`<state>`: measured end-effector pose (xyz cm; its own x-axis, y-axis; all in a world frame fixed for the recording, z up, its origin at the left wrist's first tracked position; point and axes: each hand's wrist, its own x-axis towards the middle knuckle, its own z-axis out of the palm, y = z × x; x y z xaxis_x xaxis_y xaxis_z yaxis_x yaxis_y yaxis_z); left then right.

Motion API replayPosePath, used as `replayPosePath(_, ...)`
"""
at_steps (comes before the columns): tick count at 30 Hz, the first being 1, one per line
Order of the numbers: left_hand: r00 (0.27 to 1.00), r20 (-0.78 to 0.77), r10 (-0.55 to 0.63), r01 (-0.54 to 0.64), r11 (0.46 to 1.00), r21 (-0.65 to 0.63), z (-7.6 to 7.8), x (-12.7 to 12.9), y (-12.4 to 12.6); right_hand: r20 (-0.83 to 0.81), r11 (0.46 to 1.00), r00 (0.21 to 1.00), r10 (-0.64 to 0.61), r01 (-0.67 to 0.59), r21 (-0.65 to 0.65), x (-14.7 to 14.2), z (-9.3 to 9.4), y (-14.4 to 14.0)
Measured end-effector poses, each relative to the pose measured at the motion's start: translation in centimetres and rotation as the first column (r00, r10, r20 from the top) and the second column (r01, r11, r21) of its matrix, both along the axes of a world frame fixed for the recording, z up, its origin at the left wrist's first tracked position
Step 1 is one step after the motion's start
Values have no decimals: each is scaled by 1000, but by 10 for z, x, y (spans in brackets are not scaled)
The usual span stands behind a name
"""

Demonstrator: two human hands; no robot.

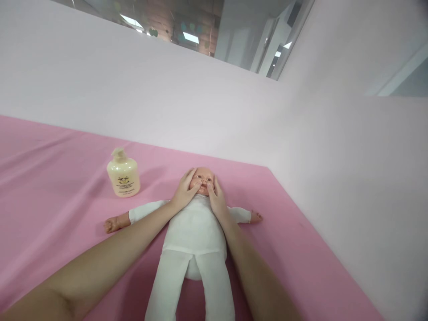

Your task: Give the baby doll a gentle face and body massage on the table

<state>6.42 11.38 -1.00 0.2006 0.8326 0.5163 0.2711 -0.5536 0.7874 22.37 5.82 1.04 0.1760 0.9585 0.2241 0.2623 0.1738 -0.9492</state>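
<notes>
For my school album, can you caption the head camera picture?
Left hand and right hand cup the doll by its cheeks on a pink sheet.

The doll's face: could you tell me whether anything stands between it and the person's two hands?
Nothing visible does. The left hand and the right hand already rest on the doll, one on each cheek, with the thumbs by the nose. The cream pump bottle stands apart to the left on the pink sheet.
</notes>
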Motion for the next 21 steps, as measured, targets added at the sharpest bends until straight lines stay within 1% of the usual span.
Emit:
replayPosePath(11,1000,6,-3,3,1000,-6,1,0,-1,1,1000,1000,10,-10,13,1,-3,2)
replayPosePath(21,1000,20,-4,3,1000,4,1,0,0,26,995,998,56,-58,86,0,3,-2)
